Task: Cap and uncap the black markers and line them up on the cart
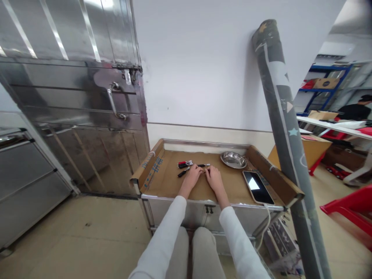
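Observation:
My left hand (192, 176) and my right hand (214, 177) rest side by side on the cardboard lining (168, 180) of a metal cart. Both hands lie palm down with fingers curled forward, fingertips close to a small black object (203, 165) lying between them. Whether either hand grips it is too small to tell. Several pens and markers (184, 164), black and red, lie just beyond my left hand. One black pen (183, 172) lies loose to the left of my left fingers.
A steel dish (233, 159) stands at the cart's back right. A phone (257, 186) with a cable lies at the right edge. A rolled grey mat (283, 128) leans against the wall. A steel door (87, 97) is at left; a red stool (353, 209) at right. A person sits far right.

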### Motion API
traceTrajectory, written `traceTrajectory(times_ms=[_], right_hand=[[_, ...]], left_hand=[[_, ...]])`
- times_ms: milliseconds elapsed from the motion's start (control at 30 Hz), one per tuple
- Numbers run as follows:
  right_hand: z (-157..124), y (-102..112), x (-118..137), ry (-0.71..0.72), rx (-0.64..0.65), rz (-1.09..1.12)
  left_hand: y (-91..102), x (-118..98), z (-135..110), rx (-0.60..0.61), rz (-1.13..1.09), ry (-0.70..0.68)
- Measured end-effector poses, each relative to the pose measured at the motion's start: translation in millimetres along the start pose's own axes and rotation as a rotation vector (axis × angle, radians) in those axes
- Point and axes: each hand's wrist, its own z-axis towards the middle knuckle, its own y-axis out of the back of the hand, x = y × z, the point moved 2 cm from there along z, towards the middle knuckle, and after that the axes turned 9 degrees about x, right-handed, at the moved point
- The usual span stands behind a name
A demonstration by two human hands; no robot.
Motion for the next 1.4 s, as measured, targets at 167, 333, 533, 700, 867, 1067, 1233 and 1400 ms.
traceTrajectory(times_ms=[167, 333, 533, 700, 867, 1067, 1233, 1400], right_hand=[[3.1, -4.1, -4.0, 0.071, 0.032, 0.124], [2.8, -3.9, -5.8, 0.118, 0.013, 0.205], [0.5, -1.8, -5.0, 0.126, 0.042, 0.285], [-1.3, 0.9, -2.6, 0.104, 0.032, 0.34], [-1.9, 3.8, -0.5, 0.103, 0.036, 0.313], [-2.2, 4.0, -1.4, 0.1, 0.05, 0.292], [-1.8, 3.0, -2.1, 0.109, 0.053, 0.304], [-1.5, 3.3, -2.0, 0.118, 0.066, 0.282]], left_hand=[[4.9, -4.5, -2.2, -0.004, -0.027, -0.019], [5.6, -5.2, -2.4, -0.021, -0.041, -0.011], [4.1, -3.3, -1.2, -0.06, -0.059, 0.0], [5.8, -3.6, -1.1, -0.068, -0.086, 0.014], [5.9, -3.9, -0.8, -0.076, -0.097, 0.02], [5.9, -5.8, -1.7, -0.018, -0.115, -0.009], [6.7, -6.4, -1.6, 0.001, -0.112, 0.018], [6.8, -7.1, -2.4, -0.012, -0.108, 0.021]])
